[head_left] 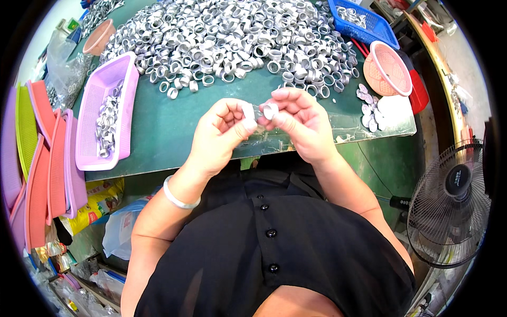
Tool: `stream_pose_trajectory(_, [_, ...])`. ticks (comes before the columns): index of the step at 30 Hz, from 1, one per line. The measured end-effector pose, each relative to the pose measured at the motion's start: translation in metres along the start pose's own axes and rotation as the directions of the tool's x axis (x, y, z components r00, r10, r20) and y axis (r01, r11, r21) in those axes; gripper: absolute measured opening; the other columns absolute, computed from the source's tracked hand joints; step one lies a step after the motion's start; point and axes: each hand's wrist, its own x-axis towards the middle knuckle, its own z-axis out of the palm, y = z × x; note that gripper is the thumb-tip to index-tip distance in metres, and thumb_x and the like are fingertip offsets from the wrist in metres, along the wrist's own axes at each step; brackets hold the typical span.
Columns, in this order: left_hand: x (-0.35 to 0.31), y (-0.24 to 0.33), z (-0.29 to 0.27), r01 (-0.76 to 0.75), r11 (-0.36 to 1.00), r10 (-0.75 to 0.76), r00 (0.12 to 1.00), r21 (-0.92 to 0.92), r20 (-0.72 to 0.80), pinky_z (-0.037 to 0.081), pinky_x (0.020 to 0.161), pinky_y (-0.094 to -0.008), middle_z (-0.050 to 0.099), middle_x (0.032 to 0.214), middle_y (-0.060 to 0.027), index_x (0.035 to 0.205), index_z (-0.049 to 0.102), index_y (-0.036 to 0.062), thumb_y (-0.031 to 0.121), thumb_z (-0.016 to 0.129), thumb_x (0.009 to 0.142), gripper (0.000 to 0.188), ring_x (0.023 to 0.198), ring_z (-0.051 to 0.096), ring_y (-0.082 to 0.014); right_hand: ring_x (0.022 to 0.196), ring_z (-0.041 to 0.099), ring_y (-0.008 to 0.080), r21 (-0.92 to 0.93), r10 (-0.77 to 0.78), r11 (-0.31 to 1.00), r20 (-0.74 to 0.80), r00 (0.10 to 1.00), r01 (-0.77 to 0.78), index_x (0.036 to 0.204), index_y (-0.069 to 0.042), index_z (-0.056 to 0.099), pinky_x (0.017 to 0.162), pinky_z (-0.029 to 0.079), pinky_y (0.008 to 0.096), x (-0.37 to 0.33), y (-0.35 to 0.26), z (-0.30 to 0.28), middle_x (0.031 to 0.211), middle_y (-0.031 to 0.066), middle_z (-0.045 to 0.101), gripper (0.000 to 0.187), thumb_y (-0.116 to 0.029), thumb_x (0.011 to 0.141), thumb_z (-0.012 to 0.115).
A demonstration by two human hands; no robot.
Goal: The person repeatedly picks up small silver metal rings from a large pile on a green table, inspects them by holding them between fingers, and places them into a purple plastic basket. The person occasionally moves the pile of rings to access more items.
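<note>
shirt (338, 243), round piece (270, 111) in right hand (305, 122)

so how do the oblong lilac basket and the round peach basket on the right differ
Shape: the lilac basket is a long rectangle, the peach basket round. 
Contents: silver metal rings lie in the lilac basket; none show in the peach basket. 
Place: lilac sits at the person's left, peach at the right. 
Both have perforated walls.
</note>
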Motion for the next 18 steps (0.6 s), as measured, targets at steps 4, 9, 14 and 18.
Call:
stream_pose_trajectory(4, [0.001,0.003,-0.003,0.286,0.947,-0.29,0.957,-0.143,-0.005,0.041,0.057,-0.0209,0.056,0.072,-0.0025,0.091,0.056,0.0061,0.04,0.048,0.091,0.035,0.061,0.05,-0.0104,0.076,0.062,0.0183,0.207,0.224,0.954,-0.01,0.975,-0.217,0.107,-0.001,0.051,0.064,0.048,0.0264,0.003,-0.003,-0.005,0.091,0.0104,0.062,0.023,-0.014,0.089,0.055])
stream_pose_trajectory(9, [0.002,-0.002,-0.007,0.38,0.879,-0.369,0.925,-0.287,0.094,0.043,0.057,-0.0228,0.059,0.075,-0.0048,0.093,0.057,0.004,0.039,0.047,0.091,0.037,0.063,0.054,-0.0128,0.073,0.061,0.016,0.23,0.248,0.944,-0.016,0.969,-0.237,0.104,-0.001,0.052,0.062,0.048,0.0252,0.001,-0.001,-0.005,0.09,0.009,0.061,0.02,-0.012,0.089,0.055])
stream_pose_trajectory(14, [0.008,0.002,0.002,0.423,0.794,-0.427,0.899,-0.436,0.095,0.051,0.068,-0.0278,0.06,0.088,-0.0088,0.098,0.058,0.0007,0.026,0.044,0.091,0.029,0.074,0.06,-0.0165,0.074,0.059,0.0101,-0.168,0.031,0.985,-0.06,0.998,-0.041,0.103,0.001,0.053,0.068,0.047,0.0222,-0.003,0.003,-0.002,0.089,0.0058,0.061,0.02,-0.005,0.085,0.058])
stream_pose_trajectory(18, [0.019,0.0,0.013,0.409,0.779,-0.434,0.899,-0.476,0.061,0.053,0.07,-0.0317,0.059,0.094,-0.0104,0.098,0.058,0.0002,0.025,0.045,0.091,0.029,0.076,0.06,-0.0178,0.082,0.06,0.0204,-0.692,-0.261,0.664,0.141,0.955,0.283,0.091,-0.002,0.059,0.069,0.048,0.0287,-0.001,-0.009,0.004,0.088,0.009,0.062,0.014,-0.005,0.078,0.064])
